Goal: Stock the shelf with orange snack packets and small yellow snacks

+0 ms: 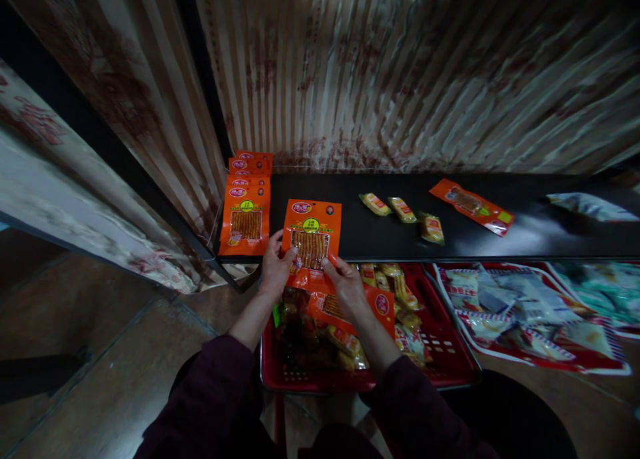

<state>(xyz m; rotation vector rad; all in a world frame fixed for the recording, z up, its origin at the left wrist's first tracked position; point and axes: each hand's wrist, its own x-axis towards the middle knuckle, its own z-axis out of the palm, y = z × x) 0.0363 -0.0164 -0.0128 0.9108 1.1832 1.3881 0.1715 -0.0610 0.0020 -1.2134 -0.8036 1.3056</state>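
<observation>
Both hands hold one orange snack packet (311,240) upright at the front edge of a black shelf (525,235). My left hand (275,268) grips its lower left edge with curled fingers. On its lower right edge, my right hand (345,284) pinches with the thumb on the front. To the left, a row of matching orange packets (246,212) stands lined up on the shelf. Below my hands sits a red basket (450,359) full of more packets.
Three small yellow snack packs (403,212) and a long orange packet (473,207) lie on the shelf to the right, with a pale bag (590,207) farther right. A large red-edged bag of packets (525,319) lies on the floor beside the basket. Corrugated wall behind.
</observation>
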